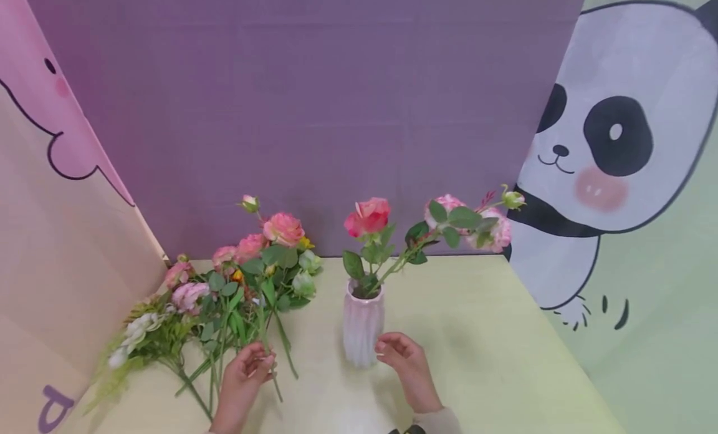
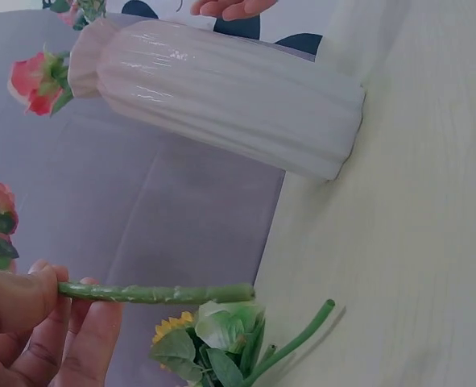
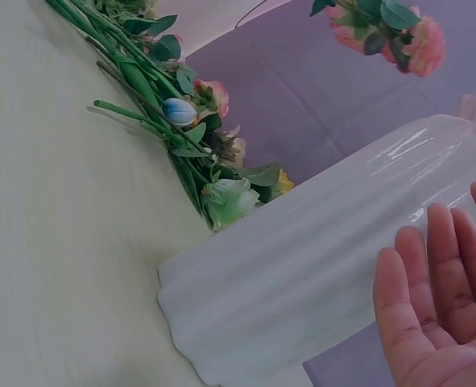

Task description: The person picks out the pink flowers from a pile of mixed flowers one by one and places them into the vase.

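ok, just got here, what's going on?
A person is handling flowers at a table. Their left hand pinches a green stem; their right hand is open beside the pale vase, contact unclear. The vase stands upright with a red-pink rose and a pink-flowered spray leaning out to the right. More flowers lie bunched on the table's left side.
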